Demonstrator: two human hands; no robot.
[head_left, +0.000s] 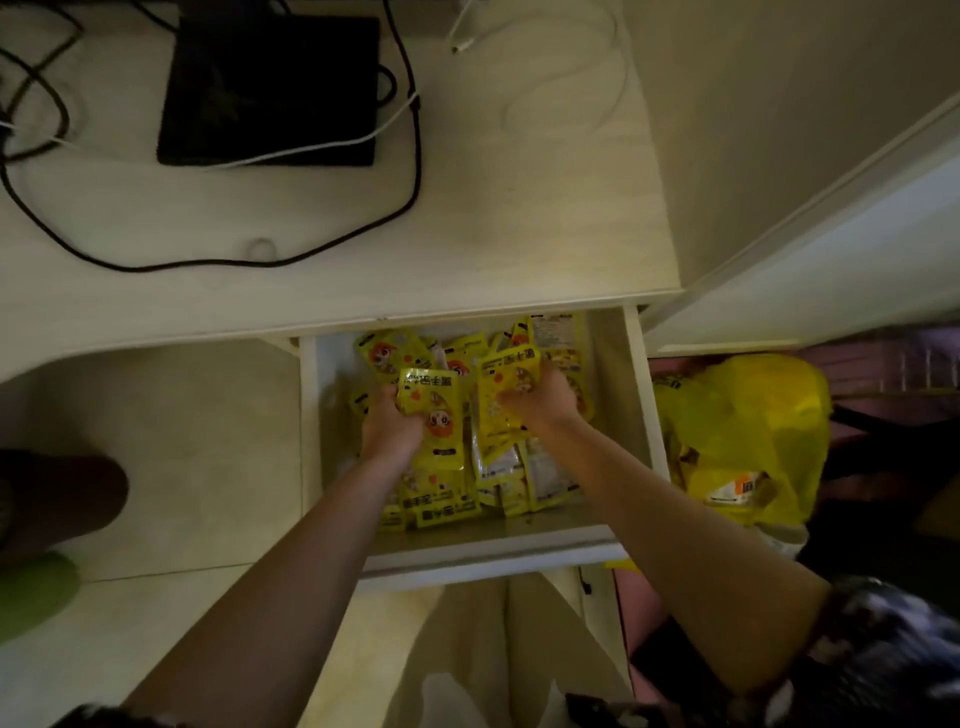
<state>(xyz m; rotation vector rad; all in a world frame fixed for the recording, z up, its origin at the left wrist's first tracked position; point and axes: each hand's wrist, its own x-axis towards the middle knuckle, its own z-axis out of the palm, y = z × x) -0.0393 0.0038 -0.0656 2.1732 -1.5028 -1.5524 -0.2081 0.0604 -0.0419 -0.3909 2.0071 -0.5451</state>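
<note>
An open white drawer (641, 415) under the desk edge is packed with several yellow snack packets (447, 506) printed with a cartoon face. My left hand (389, 428) grips one yellow packet (434, 402) at the drawer's left middle. My right hand (543, 397) holds another yellow packet (501, 384) just to the right of it. Both hands are inside the drawer, above the pile. Both forearms reach in from the bottom of the view.
The pale desk top (311, 218) above the drawer carries a black flat device (270, 88), black cables (410, 171) and white cables (618, 62). A yellow plastic bag (748, 426) with more packets sits right of the drawer. A white door (831, 270) stands at upper right.
</note>
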